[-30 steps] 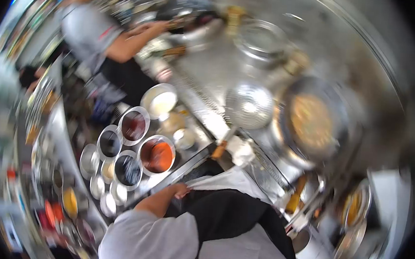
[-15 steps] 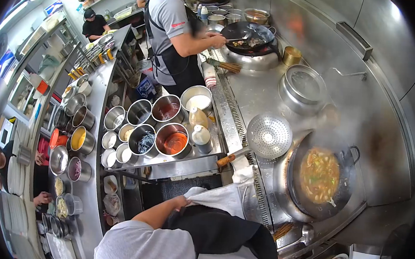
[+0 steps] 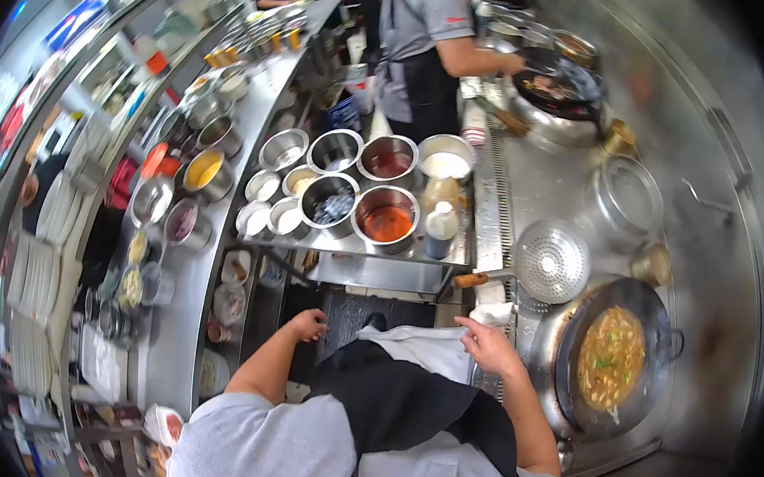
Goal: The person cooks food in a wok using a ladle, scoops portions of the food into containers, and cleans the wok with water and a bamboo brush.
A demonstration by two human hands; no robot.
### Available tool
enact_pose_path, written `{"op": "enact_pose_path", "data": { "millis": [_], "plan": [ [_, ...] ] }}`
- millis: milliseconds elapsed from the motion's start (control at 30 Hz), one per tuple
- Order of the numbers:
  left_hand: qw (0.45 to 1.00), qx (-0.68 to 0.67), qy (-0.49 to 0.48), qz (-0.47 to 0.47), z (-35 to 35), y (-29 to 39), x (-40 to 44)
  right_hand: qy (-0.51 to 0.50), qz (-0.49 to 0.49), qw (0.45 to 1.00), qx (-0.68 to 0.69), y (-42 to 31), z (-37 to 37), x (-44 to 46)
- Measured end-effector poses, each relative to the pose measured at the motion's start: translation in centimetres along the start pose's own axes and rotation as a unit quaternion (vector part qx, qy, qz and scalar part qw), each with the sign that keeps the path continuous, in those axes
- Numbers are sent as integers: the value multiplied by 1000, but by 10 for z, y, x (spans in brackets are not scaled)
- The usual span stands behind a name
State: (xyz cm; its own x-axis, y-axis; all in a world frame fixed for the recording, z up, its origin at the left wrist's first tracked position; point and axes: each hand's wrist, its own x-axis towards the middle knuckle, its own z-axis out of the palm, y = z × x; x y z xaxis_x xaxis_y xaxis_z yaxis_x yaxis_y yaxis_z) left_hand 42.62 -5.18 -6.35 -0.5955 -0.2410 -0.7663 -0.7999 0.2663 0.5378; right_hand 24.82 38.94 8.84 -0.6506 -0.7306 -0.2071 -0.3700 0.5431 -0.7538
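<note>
My left hand (image 3: 308,324) hangs in the air left of my black apron (image 3: 380,377), fingers loosely bent and holding nothing visible. My right hand (image 3: 488,346) is at the right end of a white cloth (image 3: 427,348) at my waist, index finger stretched out; whether it touches the cloth I cannot tell. To its right, a wok (image 3: 568,379) sits on the range with a brown saucy dish (image 3: 612,360) containing green bits. A perforated strainer (image 3: 552,261) with a wooden handle (image 3: 470,281) lies behind the wok, near a folded white cloth (image 3: 493,314).
Ahead stands a steel cart (image 3: 344,260) with several pots, one holding red-orange liquid (image 3: 388,224), and squeeze bottles (image 3: 441,223). A co-worker (image 3: 424,44) is at another wok (image 3: 555,91). On the left runs a counter (image 3: 173,330) with containers, beside shelves of stacked plates (image 3: 35,274).
My left hand has let go of the white cloth at my waist and moved left. My right hand has come up into view from the lower right. The view has turned left.
</note>
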Motion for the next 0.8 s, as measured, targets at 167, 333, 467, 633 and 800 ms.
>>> {"op": "enact_pose_path", "data": {
  "millis": [167, 333, 467, 633, 800],
  "plan": [
    [938, -196, 271, 95, -86, -64, -7, -159, 156, 972, 75, 37, 69, -8],
    [784, -134, 588, 144, -208, -51, -50, -217, 241, 942, 88, 49, 106, 28],
    [655, -187, 718, 146, -304, -74, -72, -226, 283, 928, 90, 43, 131, 81],
    [441, 11, 883, -161, -401, -217, -84, -218, 317, 918, 93, 27, 152, 133],
    [686, 14, 621, -379, -443, -377, -87, -185, 358, 908, 118, 10, 167, 142]
  ]
}}
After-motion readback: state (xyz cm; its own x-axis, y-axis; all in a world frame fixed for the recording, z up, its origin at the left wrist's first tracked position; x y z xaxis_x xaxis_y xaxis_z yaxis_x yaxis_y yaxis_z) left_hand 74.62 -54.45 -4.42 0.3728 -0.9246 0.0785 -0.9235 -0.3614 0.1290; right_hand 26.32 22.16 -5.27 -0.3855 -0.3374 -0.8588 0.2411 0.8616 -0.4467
